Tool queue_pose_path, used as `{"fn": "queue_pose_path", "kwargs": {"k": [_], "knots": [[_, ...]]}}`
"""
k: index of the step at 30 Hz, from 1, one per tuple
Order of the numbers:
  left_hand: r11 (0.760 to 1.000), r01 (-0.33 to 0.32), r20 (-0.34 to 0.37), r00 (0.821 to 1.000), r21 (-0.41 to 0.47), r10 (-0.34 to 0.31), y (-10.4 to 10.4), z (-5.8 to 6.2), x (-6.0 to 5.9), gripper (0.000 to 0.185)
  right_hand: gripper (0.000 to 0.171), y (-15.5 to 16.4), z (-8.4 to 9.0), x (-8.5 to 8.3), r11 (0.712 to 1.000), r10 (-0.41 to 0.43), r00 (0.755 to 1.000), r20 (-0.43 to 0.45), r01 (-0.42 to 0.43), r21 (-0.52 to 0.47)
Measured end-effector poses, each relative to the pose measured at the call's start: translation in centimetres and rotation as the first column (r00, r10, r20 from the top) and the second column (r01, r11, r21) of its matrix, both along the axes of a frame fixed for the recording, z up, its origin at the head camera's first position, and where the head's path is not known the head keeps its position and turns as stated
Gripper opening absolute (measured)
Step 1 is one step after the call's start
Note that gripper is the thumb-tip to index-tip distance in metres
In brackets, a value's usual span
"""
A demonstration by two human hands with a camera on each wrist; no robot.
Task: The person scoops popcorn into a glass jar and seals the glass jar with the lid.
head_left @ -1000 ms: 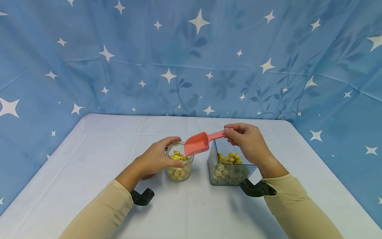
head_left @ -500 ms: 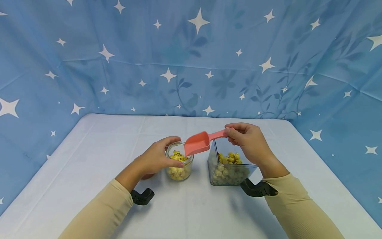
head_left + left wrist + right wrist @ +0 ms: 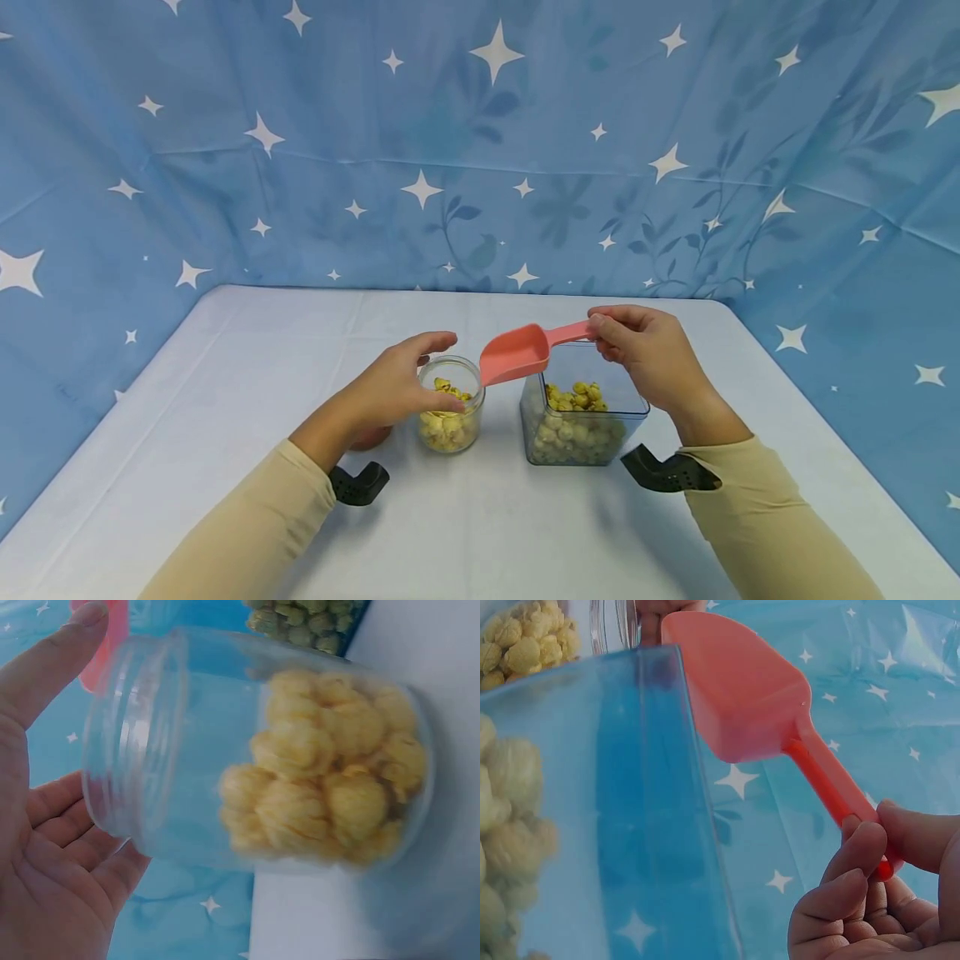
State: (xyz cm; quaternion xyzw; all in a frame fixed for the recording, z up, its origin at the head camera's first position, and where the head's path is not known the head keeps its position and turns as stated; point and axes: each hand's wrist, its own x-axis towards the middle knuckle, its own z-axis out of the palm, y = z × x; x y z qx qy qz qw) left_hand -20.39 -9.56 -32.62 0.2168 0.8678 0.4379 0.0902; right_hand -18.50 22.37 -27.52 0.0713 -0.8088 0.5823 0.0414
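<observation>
A clear glass jar (image 3: 217, 712) partly filled with yellow popcorn (image 3: 330, 772) stands upright on the table. My left hand (image 3: 390, 387) is spread around the jar's mouth, thumb in front and fingers behind, not gripping it. My right hand (image 3: 648, 350) pinches the handle end of a pink scoop (image 3: 517, 354) between thumb and fingers. The scoop's bowl is bare inside, its lip close to the right side of the jar's rim. Beneath the scoop's handle stands a clear square container (image 3: 531, 408), with popcorn (image 3: 573, 433) in its lower part.
Behind my left wrist, a rounded reddish-brown object (image 3: 372, 438) is mostly hidden. White cloth covers the table (image 3: 480, 533). A blue curtain with white stars (image 3: 375, 125) hangs along the far edge.
My right hand has drawn the scoop rightward, off the jar's mouth. The fingers and thumb of my left hand have loosened from the jar, which stays in place.
</observation>
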Motion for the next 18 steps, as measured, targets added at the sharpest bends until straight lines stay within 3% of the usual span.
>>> {"fn": "queue_pose_path", "kwargs": {"k": [4,9,18], "knots": [[1.0,0.018,-0.03,0.999,-0.011,-0.018,0.5,0.8,-0.4,0.088,0.043,1.1,0.1,0.2,0.998,0.002,1.0,-0.013,-0.003,-0.056],[0.998,0.049,-0.051,0.997,-0.026,-0.05,1.5,1.7,-0.7,0.088,0.016,3.1,0.1,0.5,0.982,0.002,0.999,-0.052,-0.012,-0.186],[0.993,0.117,-0.059,0.991,-0.019,-0.118,4.0,2.9,-1.1,0.089,0.02,7.1,-0.1,0.9,0.963,-0.041,0.996,-0.074,0.02,-0.27]]}}
